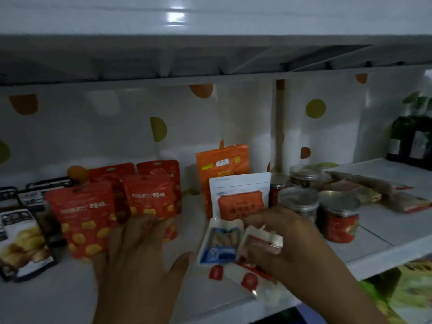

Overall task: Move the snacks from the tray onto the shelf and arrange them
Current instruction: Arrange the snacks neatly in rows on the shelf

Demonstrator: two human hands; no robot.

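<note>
My left hand [138,260] lies flat with spread fingers against a red snack pouch [152,199] standing on the white shelf [70,288]. More red pouches [84,216] stand beside and behind it. My right hand [287,244] grips a small white packet with red print [259,242] by its top. A white packet with blue print [221,242] leans right beside it. Behind them stand a white pouch with an orange label [240,197] and an orange pouch [222,162]. No tray is in view.
Black-and-white snack bags [23,239] stand at the left. Clear jars with silver lids [339,216] stand to the right of my hand, with flat packets [364,190] behind them. Dark bottles [411,139] are at the far right. The shelf above [210,54] hangs low overhead.
</note>
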